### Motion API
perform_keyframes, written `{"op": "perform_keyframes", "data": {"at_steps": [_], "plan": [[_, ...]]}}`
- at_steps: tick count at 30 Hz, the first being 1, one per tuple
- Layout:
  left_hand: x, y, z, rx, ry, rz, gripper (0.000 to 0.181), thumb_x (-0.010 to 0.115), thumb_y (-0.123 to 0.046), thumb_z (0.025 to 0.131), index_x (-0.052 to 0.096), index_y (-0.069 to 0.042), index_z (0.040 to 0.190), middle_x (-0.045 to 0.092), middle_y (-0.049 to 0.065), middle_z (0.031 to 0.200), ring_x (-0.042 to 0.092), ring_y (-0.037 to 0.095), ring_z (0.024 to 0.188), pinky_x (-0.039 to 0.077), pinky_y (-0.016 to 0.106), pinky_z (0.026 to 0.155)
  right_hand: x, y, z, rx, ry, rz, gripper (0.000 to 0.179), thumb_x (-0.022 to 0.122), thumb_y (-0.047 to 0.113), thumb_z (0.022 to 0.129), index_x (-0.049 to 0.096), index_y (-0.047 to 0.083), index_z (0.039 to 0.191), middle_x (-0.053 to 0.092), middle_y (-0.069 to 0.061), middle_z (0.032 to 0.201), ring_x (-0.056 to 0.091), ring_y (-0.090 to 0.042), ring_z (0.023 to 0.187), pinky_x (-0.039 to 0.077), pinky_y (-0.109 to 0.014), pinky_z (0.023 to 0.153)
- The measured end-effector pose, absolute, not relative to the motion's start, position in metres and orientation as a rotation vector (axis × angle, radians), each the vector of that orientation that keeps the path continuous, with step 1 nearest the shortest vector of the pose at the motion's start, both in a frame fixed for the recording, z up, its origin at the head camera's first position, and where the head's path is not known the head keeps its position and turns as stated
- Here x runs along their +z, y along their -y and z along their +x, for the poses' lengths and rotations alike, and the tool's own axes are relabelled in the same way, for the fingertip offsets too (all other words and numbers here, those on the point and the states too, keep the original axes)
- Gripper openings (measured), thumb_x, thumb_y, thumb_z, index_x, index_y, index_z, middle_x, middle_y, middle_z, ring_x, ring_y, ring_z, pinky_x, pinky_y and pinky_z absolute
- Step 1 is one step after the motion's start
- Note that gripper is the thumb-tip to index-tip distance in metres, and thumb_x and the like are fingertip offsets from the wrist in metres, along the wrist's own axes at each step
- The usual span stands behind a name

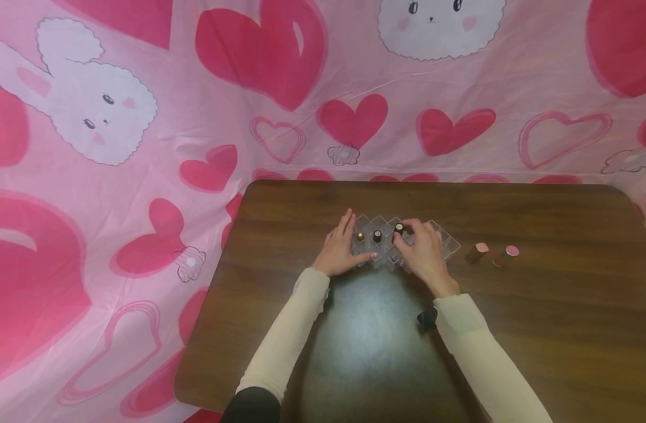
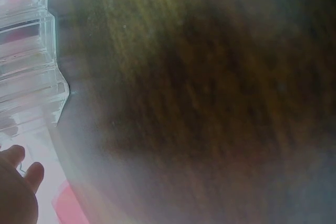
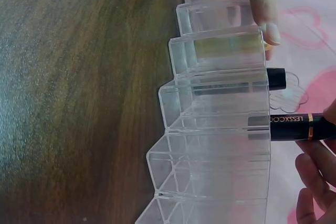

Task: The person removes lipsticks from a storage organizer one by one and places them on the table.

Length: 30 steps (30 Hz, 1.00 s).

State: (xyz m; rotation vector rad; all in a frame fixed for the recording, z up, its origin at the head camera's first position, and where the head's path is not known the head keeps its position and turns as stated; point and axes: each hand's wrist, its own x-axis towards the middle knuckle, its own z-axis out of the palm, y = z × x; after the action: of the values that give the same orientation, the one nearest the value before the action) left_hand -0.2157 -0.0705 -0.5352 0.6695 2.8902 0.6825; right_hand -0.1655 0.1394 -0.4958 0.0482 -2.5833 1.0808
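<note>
Right hand (image 1: 423, 251): fingers curled over the top of a black lipstick tube (image 1: 399, 228), pinching it where it stands partly sunk in a compartment of the clear acrylic organiser (image 1: 449, 245); in the right wrist view the same tube (image 3: 294, 127), black with a gold band and lettering, projects from its cell with the fingertips (image 3: 315, 169) against its end. Left hand (image 1: 340, 249): laid flat with fingers straight against the left end of the organiser, thumb along its near side, holding nothing; in the left wrist view only part of the hand (image 2: 16, 187) shows beside the organiser's clear stepped wall (image 2: 31, 72). Organiser: a row of angled cells, standing on the table (image 1: 539, 329) near the middle of its far edge. Contents, left to right: a gold-topped tube (image 1: 360, 236) in a cell just beside the left fingers, a dark-topped tube (image 1: 377, 235) in the next, then the tube held by the right hand. Right of the organiser, apart from it, toward the table's right edge: two brown tubes with pink ends, one (image 1: 477, 252) nearer the organiser, the other (image 1: 506, 255) just beside it, both lying on the wood. Sleeves: cream, long, on both arms. A small dark object (image 1: 427, 318) sits at the right wrist. Surround: pink cloth (image 1: 116, 176) printed with red hearts and white rabbits, behind and left of the table.
</note>
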Motion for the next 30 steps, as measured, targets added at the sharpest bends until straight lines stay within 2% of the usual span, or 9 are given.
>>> {"op": "perform_keyframes", "data": {"at_steps": [9,15,20,27,30], "plan": [[-0.5356,0.0701,-0.216,0.674,-2.893,0.674,0.113,0.04,-0.083,0.063,0.005,-0.014,0.145,-0.012,-0.011,0.151,0.013,0.018,0.139,0.02,0.05,0.108,-0.4942,-0.1421,-0.1645,1.111,2.497,0.059,0.026,0.064,0.021,0.078,0.06,0.005,0.099,0.063,-0.013,0.086,0.05,-0.026,0.083,0.032,-0.042,0.079],[-0.5356,0.07,-0.2168,0.66,-2.895,0.673,0.112,0.041,-0.083,0.064,0.001,-0.017,0.145,-0.01,-0.008,0.151,0.011,0.016,0.139,0.019,0.048,0.108,-0.4939,-0.1434,-0.1645,1.127,2.45,0.064,0.025,0.063,0.02,0.079,0.06,0.005,0.099,0.061,-0.014,0.086,0.051,-0.029,0.081,0.033,-0.042,0.078],[-0.5357,0.0701,-0.2168,0.663,-2.897,0.68,0.112,0.041,-0.083,0.064,0.003,-0.016,0.146,-0.01,-0.008,0.152,0.013,0.018,0.138,0.02,0.049,0.108,-0.4925,-0.1456,-0.164,1.163,2.393,0.061,0.027,0.064,0.02,0.079,0.06,0.006,0.101,0.06,-0.012,0.087,0.05,-0.028,0.083,0.032,-0.04,0.074],[-0.5347,0.0704,-0.2163,0.682,-2.889,0.667,0.11,0.044,-0.081,0.064,-0.001,-0.021,0.145,-0.011,-0.011,0.151,0.015,0.018,0.138,0.02,0.05,0.107,-0.4913,-0.1485,-0.1642,1.157,2.354,0.089,0.025,0.065,0.018,0.077,0.061,0.006,0.099,0.061,-0.011,0.086,0.05,-0.026,0.081,0.033,-0.036,0.07],[-0.5344,0.0708,-0.2164,0.682,-2.89,0.67,0.11,0.044,-0.081,0.065,0.001,-0.019,0.146,-0.01,-0.009,0.151,0.018,0.019,0.137,0.021,0.049,0.107,-0.4923,-0.1492,-0.1638,1.151,2.367,0.089,0.026,0.066,0.017,0.077,0.061,0.005,0.099,0.061,-0.011,0.085,0.049,-0.026,0.081,0.032,-0.036,0.071]]}}
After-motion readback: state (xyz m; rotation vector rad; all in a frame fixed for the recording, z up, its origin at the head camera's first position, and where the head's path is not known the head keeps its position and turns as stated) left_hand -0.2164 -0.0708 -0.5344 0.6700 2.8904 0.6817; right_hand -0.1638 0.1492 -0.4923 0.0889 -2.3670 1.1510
